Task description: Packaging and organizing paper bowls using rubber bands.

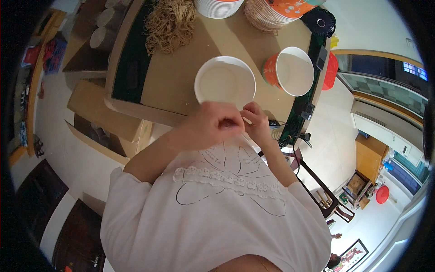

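Observation:
My left hand (210,126), somewhat blurred, is curled closed just in front of the near rim of a white paper bucket (225,84). Beside it, my right hand (256,123) has its fingertips pinched together, almost meeting the left. Whatever the fingers hold is hidden or too thin to make out. The bucket stands upright on the brown table top, and its inside looks bare. To its right a second paper bucket (294,71), orange outside and white inside, leans in view. A loose heap of tan string (170,26) lies at the far left of the table.
Stacked white buckets (219,8) and an orange bucket stack with string (267,18) stand at the far edge. A black fan (320,21) sits far right. Cables (292,138) hang off the right edge. Open cardboard boxes (106,113) stand on the floor to the left.

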Tool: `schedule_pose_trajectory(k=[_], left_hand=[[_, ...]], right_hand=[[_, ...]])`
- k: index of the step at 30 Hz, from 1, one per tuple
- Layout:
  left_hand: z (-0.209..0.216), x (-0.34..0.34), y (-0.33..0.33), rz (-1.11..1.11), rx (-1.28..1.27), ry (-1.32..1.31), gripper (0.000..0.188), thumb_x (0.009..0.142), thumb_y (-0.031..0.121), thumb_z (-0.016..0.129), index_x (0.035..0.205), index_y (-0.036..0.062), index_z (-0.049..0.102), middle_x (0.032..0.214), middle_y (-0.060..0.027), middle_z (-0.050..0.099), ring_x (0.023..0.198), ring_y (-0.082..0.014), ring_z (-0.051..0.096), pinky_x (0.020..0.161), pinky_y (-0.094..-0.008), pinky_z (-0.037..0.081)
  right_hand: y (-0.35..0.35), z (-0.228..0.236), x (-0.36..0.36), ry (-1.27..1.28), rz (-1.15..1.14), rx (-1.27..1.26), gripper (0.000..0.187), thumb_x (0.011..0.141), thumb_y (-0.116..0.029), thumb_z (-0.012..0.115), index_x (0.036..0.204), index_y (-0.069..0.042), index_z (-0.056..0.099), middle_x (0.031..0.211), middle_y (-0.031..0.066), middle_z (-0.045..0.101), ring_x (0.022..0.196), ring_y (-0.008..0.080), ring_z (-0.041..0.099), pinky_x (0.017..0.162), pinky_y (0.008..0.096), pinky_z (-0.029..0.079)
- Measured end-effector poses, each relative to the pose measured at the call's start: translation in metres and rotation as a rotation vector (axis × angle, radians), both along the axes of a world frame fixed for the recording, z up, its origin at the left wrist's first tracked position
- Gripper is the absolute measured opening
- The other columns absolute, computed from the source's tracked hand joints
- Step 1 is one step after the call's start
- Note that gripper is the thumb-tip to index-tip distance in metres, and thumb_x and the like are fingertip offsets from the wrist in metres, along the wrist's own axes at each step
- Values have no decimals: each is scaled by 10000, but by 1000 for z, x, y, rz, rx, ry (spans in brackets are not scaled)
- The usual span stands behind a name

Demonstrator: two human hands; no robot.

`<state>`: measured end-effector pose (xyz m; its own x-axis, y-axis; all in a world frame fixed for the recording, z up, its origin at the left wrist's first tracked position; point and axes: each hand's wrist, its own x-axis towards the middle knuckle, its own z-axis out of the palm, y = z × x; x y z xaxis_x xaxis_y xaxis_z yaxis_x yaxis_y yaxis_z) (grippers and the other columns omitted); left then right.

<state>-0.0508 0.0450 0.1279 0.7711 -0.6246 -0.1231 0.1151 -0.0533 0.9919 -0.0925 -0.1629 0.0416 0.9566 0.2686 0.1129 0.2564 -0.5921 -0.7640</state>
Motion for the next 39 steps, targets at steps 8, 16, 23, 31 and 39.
schedule_pose_trajectory(k=[8, 16, 23, 31, 39], left_hand=[[-50, 46, 45, 130, 653, -405, 80, 746, 132, 662, 775, 62, 635, 849, -81, 578, 707, -220, 578, 655, -345, 464], [-98, 12, 38, 120, 468, -72, 100, 795, 93, 632, 865, 23, 641, 826, -78, 582, 707, -188, 565, 659, -301, 467], [-93, -3, -4, 216, 57, 473, 174, 865, 98, 593, 1016, 12, 610, 885, -29, 632, 745, -85, 579, 658, -222, 470], [-83, -6, -4, 427, -580, 836, 174, 891, 104, 544, 1015, -5, 598, 965, -100, 629, 859, -161, 613, 753, -274, 509], [-70, -14, -20, 523, -557, 832, 182, 877, 106, 558, 1005, -13, 607, 1007, -124, 627, 946, -197, 592, 847, -303, 483]], right_hand=[[-32, 29, 26, 227, 24, -162, 75, 749, -39, 641, 817, -69, 628, 795, 109, 582, 688, 275, 611, 598, 372, 481], [-18, 16, 134, -47, 129, -453, 44, 784, -111, 554, 766, -73, 566, 750, 110, 606, 704, 323, 609, 602, 430, 495], [10, -5, 186, -506, 215, -254, 154, 761, -66, 599, 914, -66, 614, 749, 135, 610, 748, 338, 611, 652, 413, 494], [12, 15, 20, 647, 29, 309, 285, 826, -29, 598, 1106, -7, 549, 780, 53, 626, 740, 104, 594, 661, 236, 473], [3, -6, -27, 931, -101, 668, 114, 906, -75, 517, 955, 19, 558, 771, 88, 635, 703, 131, 624, 607, 252, 503]])
